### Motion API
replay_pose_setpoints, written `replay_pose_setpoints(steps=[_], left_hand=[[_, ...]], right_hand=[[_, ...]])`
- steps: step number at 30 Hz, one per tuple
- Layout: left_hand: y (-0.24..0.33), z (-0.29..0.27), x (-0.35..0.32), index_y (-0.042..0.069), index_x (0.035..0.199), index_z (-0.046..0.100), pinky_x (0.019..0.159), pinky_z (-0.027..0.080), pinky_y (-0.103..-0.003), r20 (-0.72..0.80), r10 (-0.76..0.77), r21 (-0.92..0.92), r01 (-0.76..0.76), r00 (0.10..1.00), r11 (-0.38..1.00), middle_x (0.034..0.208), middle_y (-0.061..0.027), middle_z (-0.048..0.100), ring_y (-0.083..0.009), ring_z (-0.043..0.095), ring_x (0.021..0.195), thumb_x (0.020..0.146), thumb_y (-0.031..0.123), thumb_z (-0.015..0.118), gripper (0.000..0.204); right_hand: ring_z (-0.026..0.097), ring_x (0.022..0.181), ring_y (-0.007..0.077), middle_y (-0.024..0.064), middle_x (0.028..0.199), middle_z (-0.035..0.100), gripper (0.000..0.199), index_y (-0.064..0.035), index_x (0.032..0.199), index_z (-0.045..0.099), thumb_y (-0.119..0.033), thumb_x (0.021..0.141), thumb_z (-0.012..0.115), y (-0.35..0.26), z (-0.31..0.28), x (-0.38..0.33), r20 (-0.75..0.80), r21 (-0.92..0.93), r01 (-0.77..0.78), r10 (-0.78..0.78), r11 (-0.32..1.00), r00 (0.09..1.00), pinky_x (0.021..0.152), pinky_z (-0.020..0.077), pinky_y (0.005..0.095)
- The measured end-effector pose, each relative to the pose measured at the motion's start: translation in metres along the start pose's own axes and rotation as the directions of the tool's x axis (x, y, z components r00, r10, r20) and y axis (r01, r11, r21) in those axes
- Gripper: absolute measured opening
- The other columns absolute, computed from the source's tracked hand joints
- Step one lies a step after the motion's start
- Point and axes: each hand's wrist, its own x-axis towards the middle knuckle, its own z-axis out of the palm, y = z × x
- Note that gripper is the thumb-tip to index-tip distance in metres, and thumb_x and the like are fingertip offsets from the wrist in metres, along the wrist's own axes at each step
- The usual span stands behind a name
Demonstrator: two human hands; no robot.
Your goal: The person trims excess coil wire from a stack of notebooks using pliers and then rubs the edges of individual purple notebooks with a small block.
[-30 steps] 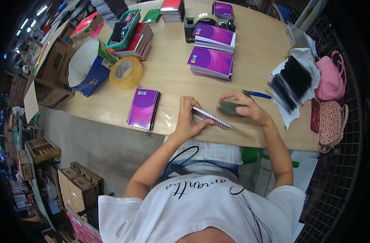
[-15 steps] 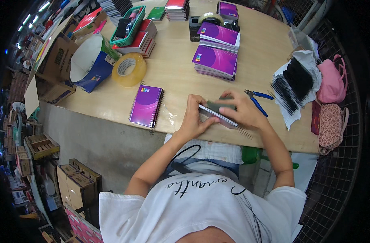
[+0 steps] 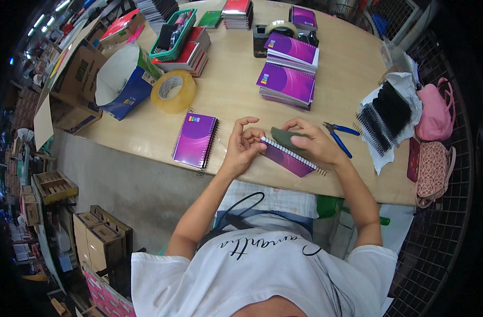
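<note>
A small purple notebook (image 3: 286, 160) tilts near the table's front edge, its white-holed binding edge turned up and a loose end of wire coil (image 3: 322, 171) sticking out at its right. My left hand (image 3: 242, 149) pinches the notebook's left corner between thumb and curled fingers, with the index finger raised. In my right hand (image 3: 316, 143) is a dark green, flat pad-like piece (image 3: 282, 136), held along the binding edge; its exact kind is unclear. To the left lies another purple notebook (image 3: 195, 140), with coil ends sticking out. Blue-handled cutting pliers (image 3: 339, 138) rest just right of my right hand.
Stacked purple notebooks (image 3: 286, 84) stand farther back, beside a tape dispenser (image 3: 261, 39). Black wire coils (image 3: 385, 113) lie on white paper at right, near pink pouches (image 3: 434, 111). At left are a tape roll (image 3: 173, 92), a cut-open box (image 3: 117, 87) and a green basket (image 3: 173, 42).
My left fingers have drawn back from the binding edge to the notebook's corner, the index finger lifting. More of the purple cover shows. The green piece was blurred by motion and is now sharper.
</note>
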Motion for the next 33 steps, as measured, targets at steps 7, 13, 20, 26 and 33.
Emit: replay_pose_setpoints(steps=[7,13,20,26,33], left_hand=[[0.01,0.005,-0.003,0.008,0.134,0.034,0.078,0.052,-0.025,-0.043,-0.041,0.003,0.041,0.998,0.999,0.098,-0.0097,0.062,-0.0133,0.062,0.09,0.082,-0.01,0.066,0.064],[0.032,0.019,-0.01,0.009,0.141,0.028,0.084,0.052,-0.027,-0.129,-0.056,-0.017,0.054,0.99,0.998,0.103,-0.0127,0.064,-0.015,0.064,0.094,0.084,-0.011,0.063,0.07],[0.044,0.034,-0.013,0.012,0.149,0.018,0.083,0.052,-0.026,-0.116,-0.091,0.079,0.1,0.989,0.992,0.11,-0.0183,0.066,-0.0124,0.063,0.095,0.088,-0.008,0.058,0.076],[0.048,0.041,-0.005,0.013,0.152,0.013,0.081,0.052,-0.026,-0.072,-0.072,0.083,0.078,0.995,0.993,0.107,-0.0166,0.066,-0.0126,0.064,0.093,0.087,-0.009,0.058,0.083],[0.038,0.039,-0.005,0.01,0.151,0.016,0.084,0.052,-0.028,-0.144,-0.077,0.097,0.092,0.987,0.991,0.098,-0.0133,0.067,-0.0147,0.064,0.093,0.085,-0.007,0.063,0.083]], right_hand=[[0.055,0.114,0.032,0.0176,0.132,0.05,0.048,-0.01,0.128,0.059,-0.026,0.085,0.068,-0.003,-0.008,-0.007,-0.097,-0.504,0.12,-0.194,0.855,0.976,0.098,0.0434,0.0386],[0.049,0.119,0.0359,0.0177,0.127,0.05,0.055,-0.0065,0.131,0.052,-0.026,0.082,0.069,0.069,-0.057,-0.076,-0.462,-0.874,-0.331,-0.402,0.356,0.79,0.107,0.0312,0.0504],[0.053,0.107,0.0312,0.0125,0.108,0.055,0.039,-0.0069,0.117,0.057,-0.025,0.084,0.066,0.041,-0.051,-0.063,-0.378,-0.92,-0.344,-0.647,0.186,0.662,0.108,0.0274,0.055],[0.053,0.104,0.0349,0.0154,0.109,0.055,0.039,-0.0049,0.118,0.056,-0.024,0.085,0.066,0.084,-0.082,-0.053,-0.328,-0.943,-0.189,-0.661,0.274,0.675,0.101,0.035,0.0518],[0.054,0.102,0.0348,0.0168,0.108,0.056,0.043,-0.0035,0.118,0.058,-0.024,0.082,0.07,0.065,-0.101,-0.045,-0.303,-0.913,0.007,-0.689,0.408,0.658,0.091,0.0421,0.0444]])
